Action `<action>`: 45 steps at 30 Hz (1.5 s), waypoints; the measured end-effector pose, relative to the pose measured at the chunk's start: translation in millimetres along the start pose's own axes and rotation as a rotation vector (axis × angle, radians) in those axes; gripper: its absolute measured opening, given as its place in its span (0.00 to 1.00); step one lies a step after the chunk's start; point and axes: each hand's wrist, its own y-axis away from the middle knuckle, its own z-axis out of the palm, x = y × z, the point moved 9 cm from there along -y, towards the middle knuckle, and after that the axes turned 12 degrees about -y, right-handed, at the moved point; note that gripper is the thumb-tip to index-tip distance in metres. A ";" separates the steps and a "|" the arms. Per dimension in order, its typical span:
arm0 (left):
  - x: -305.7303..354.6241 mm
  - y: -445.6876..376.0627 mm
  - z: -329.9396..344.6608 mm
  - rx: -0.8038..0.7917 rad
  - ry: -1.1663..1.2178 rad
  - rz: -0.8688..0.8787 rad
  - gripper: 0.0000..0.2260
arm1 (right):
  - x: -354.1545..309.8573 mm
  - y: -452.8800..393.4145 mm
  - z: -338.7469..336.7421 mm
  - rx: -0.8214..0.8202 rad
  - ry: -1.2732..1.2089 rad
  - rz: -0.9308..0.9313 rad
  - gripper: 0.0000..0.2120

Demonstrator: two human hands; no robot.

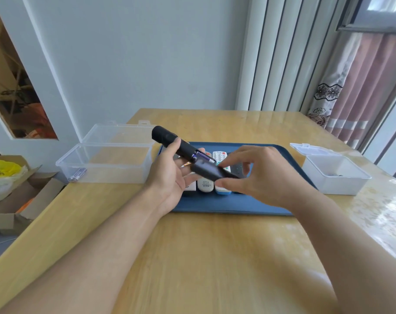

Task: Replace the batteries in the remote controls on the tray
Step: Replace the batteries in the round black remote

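Note:
My left hand (pixel 170 175) grips a black remote control (pixel 170 139) above the blue tray (pixel 226 207), its back turned up. Purple batteries (pixel 202 157) show in its uncovered compartment. My right hand (pixel 258 175) pinches the black battery cover (pixel 211 171) between thumb and fingertips, right at the compartment's near end. Several other remotes lie side by side on the tray, among them a white one (pixel 205 185) and a white-and-blue one (pixel 222 189), partly hidden by my hands.
A clear plastic box (pixel 106 164) with its lid up stands left of the tray, with two batteries (pixel 78 174) in its corner. A smaller white box (pixel 335 175), lid open, stands to the right. A cardboard box (pixel 13 200) sits beyond the table's left edge.

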 end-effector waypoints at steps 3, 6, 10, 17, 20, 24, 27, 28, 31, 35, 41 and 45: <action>-3.2 3.2 8.3 -0.063 -0.023 -0.008 0.21 | 8.2 0.3 -4.0 0.159 0.031 0.058 0.13; -4.2 7.2 18.8 -0.125 -0.119 0.025 0.16 | 8.3 1.8 1.5 0.218 0.071 0.077 0.16; -3.3 7.9 23.2 -0.136 -0.328 0.164 0.11 | 7.9 3.3 9.5 0.244 0.087 0.082 0.21; 1.4 6.9 15.7 -0.077 -0.330 0.191 0.10 | 26.7 0.6 9.4 0.257 -0.241 0.199 0.18; 8.2 5.9 10.9 -0.035 -0.285 0.219 0.09 | 39.6 -0.6 18.6 0.153 -0.509 0.343 0.13; 19.4 3.1 2.4 0.033 -0.228 0.302 0.22 | 42.7 1.3 36.6 -0.039 -0.745 0.454 0.09; 23.9 2.2 -2.6 0.056 -0.169 0.335 0.41 | 39.1 2.3 42.1 -0.118 -0.841 0.456 0.10; 24.3 1.0 -4.9 0.063 -0.155 0.333 0.46 | 38.7 2.3 42.6 -0.126 -0.846 0.453 0.10; 26.8 -1.2 -11.0 0.091 -0.136 0.328 0.50 | 39.8 2.3 43.2 -0.127 -0.862 0.454 0.09; 27.9 -1.2 -12.6 0.095 -0.099 0.325 0.42 | 42.0 1.8 41.1 -0.081 -0.850 0.456 0.10; 26.9 -1.1 -12.8 0.104 -0.084 0.325 0.40 | 44.7 1.7 41.3 -0.032 -0.874 0.460 0.10; 24.0 0.2 -10.6 0.114 -0.097 0.329 0.36 | 36.4 1.9 45.3 0.066 -1.154 0.464 0.08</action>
